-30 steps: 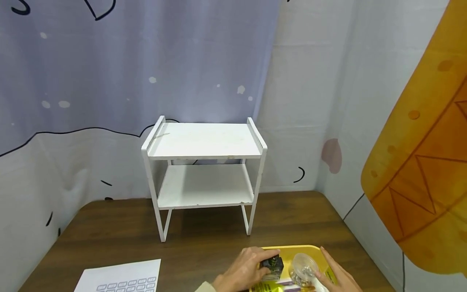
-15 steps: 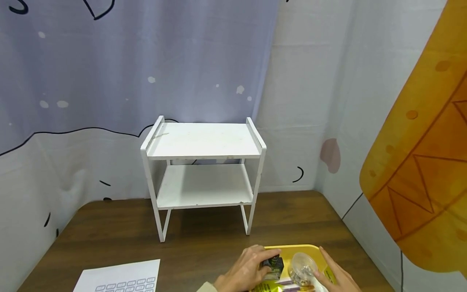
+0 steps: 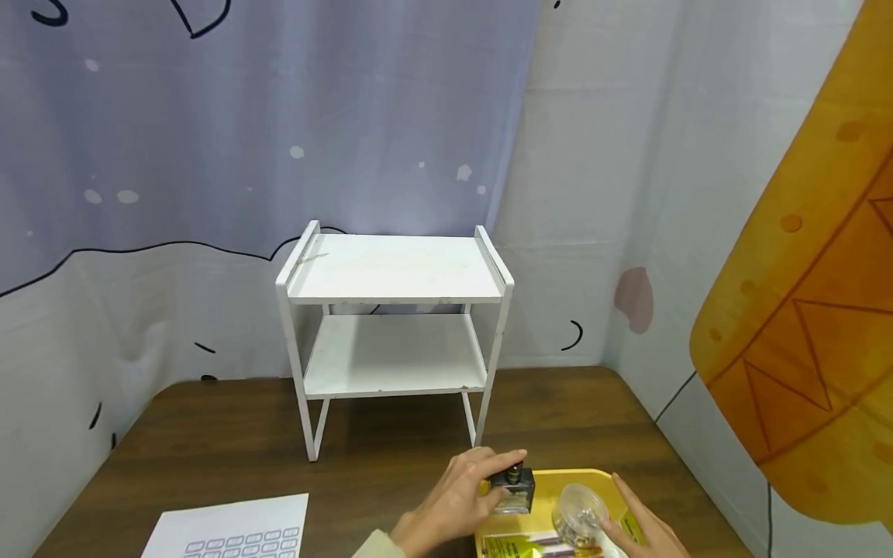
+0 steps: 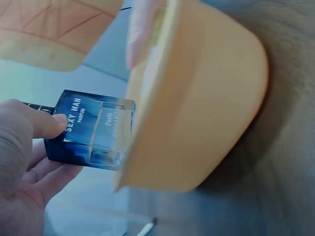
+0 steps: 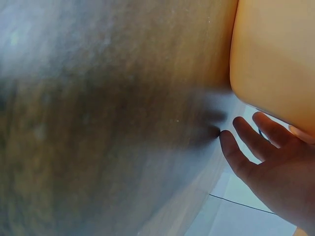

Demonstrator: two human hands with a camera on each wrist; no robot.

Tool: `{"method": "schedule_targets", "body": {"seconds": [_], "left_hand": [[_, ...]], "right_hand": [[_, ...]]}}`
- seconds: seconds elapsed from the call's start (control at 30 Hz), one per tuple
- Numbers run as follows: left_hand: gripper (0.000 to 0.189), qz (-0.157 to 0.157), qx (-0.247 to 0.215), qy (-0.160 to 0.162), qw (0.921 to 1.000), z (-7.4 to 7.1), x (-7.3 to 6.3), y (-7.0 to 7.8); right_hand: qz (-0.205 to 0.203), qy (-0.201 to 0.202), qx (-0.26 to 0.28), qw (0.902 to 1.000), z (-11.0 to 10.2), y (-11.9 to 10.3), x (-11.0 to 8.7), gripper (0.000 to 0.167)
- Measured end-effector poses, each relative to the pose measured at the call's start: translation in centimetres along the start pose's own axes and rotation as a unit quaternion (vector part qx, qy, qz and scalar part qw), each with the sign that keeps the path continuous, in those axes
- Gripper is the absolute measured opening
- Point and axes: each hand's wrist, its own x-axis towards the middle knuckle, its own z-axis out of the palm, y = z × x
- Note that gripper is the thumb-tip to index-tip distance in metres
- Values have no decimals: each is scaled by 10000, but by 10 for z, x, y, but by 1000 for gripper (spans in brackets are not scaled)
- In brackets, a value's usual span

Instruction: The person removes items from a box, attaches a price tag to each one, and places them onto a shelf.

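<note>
We are resting the right hand [image 3: 645, 523], fingers loosely spread and gripping nothing, beside the yellow bin [image 4: 211, 113]. With the left hand [image 3: 453, 494], we are pinching a perfume bottle [image 4: 91, 130] at the bin's left end. We are risking a drop if smooth glass is slipping, or a knock if its base is meeting the rim. We are counting two hands, one bin, one clear jar [image 3: 580, 513], one bottle, one paper sheet [image 3: 226, 531], one white shelf unit [image 3: 398, 267].
</note>
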Motion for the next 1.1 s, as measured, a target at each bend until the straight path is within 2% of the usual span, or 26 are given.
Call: {"method": "schedule_targets", "body": {"seconds": [0.1,0.3,0.5,0.57,0.8,1.0,1.1], "left_hand": [[60,-38,-17,77,10000,-16,-1,-1],[62,-356,-236,167,9989,-50,-11,-7],[67,-263,-114,246,9993,-75,-34,-19],[68,-321,-53,205,9993,-82,-45,-24],[73,-674,269,-6,9974,-94,-76,-39],[71,-922,385,-176,9948,-93,-97,-47],[71,-910,383,-184,9949,-92,-104,-50]], "right_hand": [[3,-19,-53,10000,0,0,1,86],[209,-99,-55,9997,0,2,3,87],[269,-169,12,9995,0,3,3,88],[278,-198,58,9994,0,3,4,87],[316,-241,25,9992,-1,4,4,88],[295,-199,-33,9994,-1,2,3,88],[275,-166,-67,9995,-1,2,3,88]]}}
